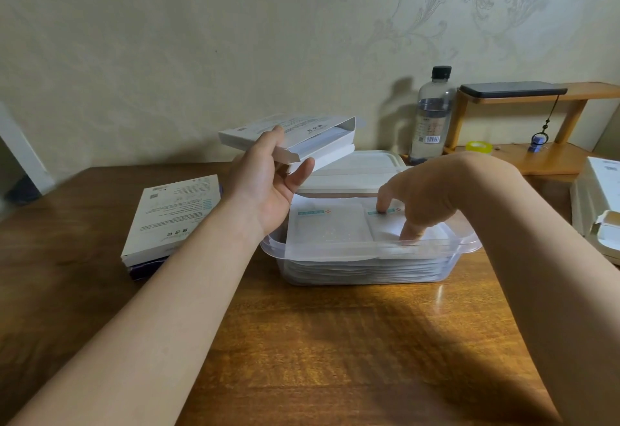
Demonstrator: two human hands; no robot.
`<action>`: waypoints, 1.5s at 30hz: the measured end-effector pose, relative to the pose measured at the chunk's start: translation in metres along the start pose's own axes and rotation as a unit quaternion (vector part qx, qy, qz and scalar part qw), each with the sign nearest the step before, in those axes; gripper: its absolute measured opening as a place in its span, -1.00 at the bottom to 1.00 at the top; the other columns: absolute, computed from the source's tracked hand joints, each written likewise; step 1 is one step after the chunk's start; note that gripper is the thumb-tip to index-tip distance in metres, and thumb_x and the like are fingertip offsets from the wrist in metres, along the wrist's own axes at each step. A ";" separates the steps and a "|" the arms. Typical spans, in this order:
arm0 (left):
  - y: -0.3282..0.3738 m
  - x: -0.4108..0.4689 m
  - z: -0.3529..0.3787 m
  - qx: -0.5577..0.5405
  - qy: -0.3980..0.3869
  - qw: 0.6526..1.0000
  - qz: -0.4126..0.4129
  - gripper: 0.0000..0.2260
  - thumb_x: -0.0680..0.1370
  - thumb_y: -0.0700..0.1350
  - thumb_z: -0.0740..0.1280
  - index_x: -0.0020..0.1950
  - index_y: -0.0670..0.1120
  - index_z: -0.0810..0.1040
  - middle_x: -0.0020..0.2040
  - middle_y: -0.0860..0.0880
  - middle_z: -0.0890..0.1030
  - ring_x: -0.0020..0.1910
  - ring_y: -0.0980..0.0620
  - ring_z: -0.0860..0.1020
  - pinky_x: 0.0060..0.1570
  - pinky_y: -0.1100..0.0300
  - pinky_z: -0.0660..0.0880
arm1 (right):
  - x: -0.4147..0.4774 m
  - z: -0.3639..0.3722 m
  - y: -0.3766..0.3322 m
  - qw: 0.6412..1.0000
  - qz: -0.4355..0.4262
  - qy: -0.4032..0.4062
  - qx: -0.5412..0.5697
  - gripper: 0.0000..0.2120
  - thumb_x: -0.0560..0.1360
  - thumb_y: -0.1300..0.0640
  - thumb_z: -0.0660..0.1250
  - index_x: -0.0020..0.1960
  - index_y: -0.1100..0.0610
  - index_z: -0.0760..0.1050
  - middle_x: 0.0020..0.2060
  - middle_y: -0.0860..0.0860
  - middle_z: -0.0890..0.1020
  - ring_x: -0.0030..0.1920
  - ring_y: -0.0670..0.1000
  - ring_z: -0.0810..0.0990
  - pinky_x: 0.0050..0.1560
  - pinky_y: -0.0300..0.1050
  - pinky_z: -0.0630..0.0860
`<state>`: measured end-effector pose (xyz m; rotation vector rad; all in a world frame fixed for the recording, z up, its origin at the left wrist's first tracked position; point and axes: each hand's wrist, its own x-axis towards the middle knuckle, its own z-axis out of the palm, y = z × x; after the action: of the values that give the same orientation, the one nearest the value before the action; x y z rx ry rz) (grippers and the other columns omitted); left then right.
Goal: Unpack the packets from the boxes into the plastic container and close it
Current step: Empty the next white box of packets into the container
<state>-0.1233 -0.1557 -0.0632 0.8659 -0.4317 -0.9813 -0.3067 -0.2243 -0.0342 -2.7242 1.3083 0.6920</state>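
Observation:
My left hand [268, 187] grips an opened white box [295, 139] in the air above the table, its open end facing right with a white packet showing inside. Below it stands the clear plastic container [466, 248], filled with stacked white packets [328, 227] in two piles. My right hand [419, 204] reaches down into the container, fingertips pressing on the right pile of packets. The container's white lid [362, 167] lies flat just behind it.
Another white box [171, 214] lies on a dark one at the left of the wooden table [335, 341]. A water bottle [431, 117], a tape roll [479, 147] and a small wooden shelf [536, 157] with a phone stand at the back right. More white boxes [600, 204] sit at the right edge.

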 end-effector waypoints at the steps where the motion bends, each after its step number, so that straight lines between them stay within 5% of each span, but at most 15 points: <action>1: 0.000 -0.001 0.000 0.000 -0.001 1.000 -0.001 -0.79 0.62 -0.13 0.38 0.22 -0.17 0.54 -0.15 -0.08 0.61 -0.23 0.04 0.63 -0.43 0.27 0.57 | -0.001 -0.001 0.000 1.000 -0.001 0.018 0.016 -0.39 0.51 -0.01 0.44 0.49 -0.05 0.30 0.41 0.00 0.42 0.38 0.10 0.40 0.35 0.02 0.33; 7: 0.000 -0.003 0.000 0.014 -0.007 1.000 -0.006 -0.71 0.63 -0.11 0.37 0.33 -0.16 0.52 0.04 -0.15 0.65 -0.05 -0.03 0.67 -0.43 0.28 0.57 | 0.007 0.000 -0.017 0.986 -0.072 0.105 0.104 -0.27 0.42 -0.30 0.40 0.51 -0.13 0.25 0.47 -0.10 0.37 0.44 0.03 0.36 0.45 0.10 0.28; 13: 0.000 -0.002 -0.001 0.016 -0.006 1.000 0.000 -0.71 0.63 -0.10 0.37 0.33 -0.15 0.53 0.01 -0.13 0.64 -0.14 0.02 0.65 -0.41 0.27 0.58 | 0.025 0.012 -0.045 0.980 -0.148 0.107 0.079 -0.25 0.52 -0.30 0.27 0.60 -0.15 0.05 0.55 -0.09 0.26 0.51 0.03 0.27 0.48 0.00 0.18; 19: 0.000 -0.001 0.001 0.009 -0.005 1.000 0.000 -0.73 0.63 -0.12 0.38 0.30 -0.17 0.54 -0.13 -0.09 0.64 -0.32 0.08 0.67 -0.42 0.26 0.57 | 0.036 0.016 -0.045 0.985 -0.149 0.057 0.059 -0.30 0.52 -0.36 0.16 0.58 -0.21 0.05 0.57 -0.10 0.20 0.53 0.03 0.21 0.53 0.07 0.14; 26: -0.001 -0.002 0.000 0.016 -0.009 1.000 -0.002 -0.69 0.63 -0.10 0.37 0.34 -0.18 0.52 -0.01 -0.13 0.66 -0.17 0.02 0.69 -0.43 0.27 0.57 | 0.020 0.006 -0.037 0.971 -0.144 0.130 0.142 -0.37 0.50 -0.29 0.30 0.51 -0.12 0.31 0.46 -0.11 0.40 0.42 -0.03 0.40 0.46 0.00 0.28; 29: 0.000 -0.004 0.000 0.009 -0.017 1.000 -0.007 -0.70 0.64 -0.08 0.36 0.32 -0.20 0.53 -0.05 -0.13 0.69 -0.31 0.03 0.70 -0.47 0.28 0.56 | 0.006 -0.008 -0.018 0.924 -0.119 0.250 0.264 -0.60 0.50 -0.17 0.38 0.29 -0.06 0.55 0.15 -0.09 0.66 0.11 -0.08 0.63 0.17 -0.12 0.50; 33: -0.001 -0.006 0.001 0.015 -0.017 1.000 -0.002 -0.69 0.64 -0.05 0.36 0.30 -0.19 0.52 -0.01 -0.13 0.64 -0.33 0.02 0.71 -0.47 0.29 0.56 | 0.006 -0.011 -0.004 0.871 -0.090 0.351 0.331 -0.73 0.55 -0.03 0.38 0.23 -0.03 0.57 -0.14 -0.11 0.67 -0.09 -0.04 0.66 -0.21 -0.21 0.45; 39: -0.001 -0.007 0.000 0.035 -0.008 0.999 -0.014 -0.80 0.62 -0.05 0.38 -0.10 -0.13 0.49 -0.14 -0.09 0.57 -0.17 -0.06 0.70 -0.50 0.30 0.53 | 0.015 -0.005 -0.012 0.897 -0.091 0.329 0.281 -0.55 0.61 0.10 0.27 0.48 -0.07 0.36 0.19 0.02 0.63 0.14 0.07 0.62 0.16 -0.05 0.52; 42: 0.001 -0.009 0.002 0.049 -0.022 0.998 -0.021 -0.83 0.63 -0.05 0.38 -0.05 -0.14 0.52 -0.14 -0.08 0.58 -0.27 -0.02 0.69 -0.50 0.30 0.54 | 0.017 -0.002 -0.019 0.908 -0.103 0.317 0.254 -0.57 0.62 0.17 0.22 0.47 -0.05 0.36 0.04 0.00 0.61 0.02 0.05 0.61 0.05 -0.07 0.54; 45: 0.001 -0.012 0.006 0.059 -0.031 0.998 -0.017 -0.86 0.64 -0.08 0.36 -0.03 -0.14 0.55 -0.43 0.00 0.61 -0.49 0.10 0.63 -0.51 0.32 0.54 | 0.021 0.000 -0.023 0.915 -0.098 0.311 0.238 -0.58 0.63 0.16 0.19 0.47 -0.03 0.34 0.01 0.01 0.59 0.00 0.06 0.60 0.02 -0.04 0.57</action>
<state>-0.1330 -0.1473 -0.0583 0.9539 -0.5337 -1.0243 -0.2785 -0.2251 -0.0462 -2.6603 1.0512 -0.5012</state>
